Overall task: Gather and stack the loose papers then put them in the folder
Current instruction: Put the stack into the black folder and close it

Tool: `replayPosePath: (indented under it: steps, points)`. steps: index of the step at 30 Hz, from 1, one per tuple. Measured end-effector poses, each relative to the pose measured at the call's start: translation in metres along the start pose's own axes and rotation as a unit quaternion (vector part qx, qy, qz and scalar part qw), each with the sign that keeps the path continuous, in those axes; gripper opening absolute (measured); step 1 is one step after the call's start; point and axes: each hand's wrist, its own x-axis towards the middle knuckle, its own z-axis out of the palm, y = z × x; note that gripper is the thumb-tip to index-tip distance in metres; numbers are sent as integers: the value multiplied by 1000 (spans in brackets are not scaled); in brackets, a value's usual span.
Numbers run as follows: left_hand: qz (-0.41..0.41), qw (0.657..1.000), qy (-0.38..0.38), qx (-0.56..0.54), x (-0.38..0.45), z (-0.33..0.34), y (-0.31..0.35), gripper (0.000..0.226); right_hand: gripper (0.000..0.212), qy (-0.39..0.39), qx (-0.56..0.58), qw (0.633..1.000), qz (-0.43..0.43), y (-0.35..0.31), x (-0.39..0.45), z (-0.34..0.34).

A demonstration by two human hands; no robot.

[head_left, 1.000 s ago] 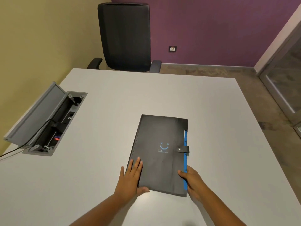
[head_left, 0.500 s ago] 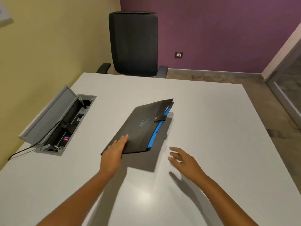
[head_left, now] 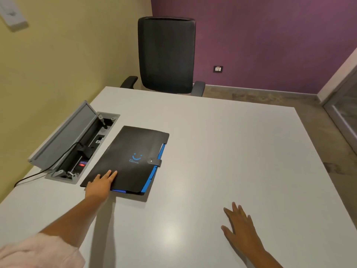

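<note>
Office room w/ yellow and purple walls; white table [head_left: 222, 144] fills most of the view, black office chair [head_left: 167, 55] at its far edge. Black folder [head_left: 127, 157], closed w/ snap tab and blue edges showing, lies flat on the table's left part, just beside an open grey cable box [head_left: 73, 146]. Left hand [head_left: 101, 183] rests on the folder's near corner, fingers straight. Right hand [head_left: 239, 227] is spread flat, holding nothing, well apart from the folder.
</note>
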Motion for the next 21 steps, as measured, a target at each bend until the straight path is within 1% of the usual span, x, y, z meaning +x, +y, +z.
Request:
replayPosePath:
  steps: [3, 4, 5, 6, 8, 9, 10, 12, 13, 21]
  points:
    - [-45, 997, -56, 24, 2, -6, 4, 63, 57, 14, 0, 1000, -17, 7, -3, 5]
    - [-56, 996, -63, 29, 3, -8, 9, 60, 57, 15, 0, 1000, -19, 8, -2, 6]
    - [-47, 997, -54, 35, 3, -11, 16, 58, 57, 17, 1, 1000, -19, 9, -2, 7]
    - [-15, 999, -34, 39, 3, -14, 26, 57, 56, 21, 2, 1000, -18, 8, -2, 8]
    - [75, 997, -9, 27, -2, -11, 54, 57, 54, 32, 5, 999, -13, 7, -2, 10]
    - [110, 994, -18, 13, -7, -7, 70, 57, 54, 36, 6, 999, -10, 6, -2, 12]
    - [125, 991, -41, 0, -12, -1, 84, 59, 53, 38, 5, 999, -7, 6, -2, 13]
    - [106, 989, -102, -28, -20, 13, 102, 62, 53, 38, -6, 999, -5, 6, -1, 14]
    - [93, 988, -117, -38, -21, 18, 107, 62, 53, 36, -8, 999, -4, 6, -1, 15]
    - [69, 991, -97, -53, -1, 15, 116, 59, 52, 48, -10, 999, 4, 4, -1, 18]
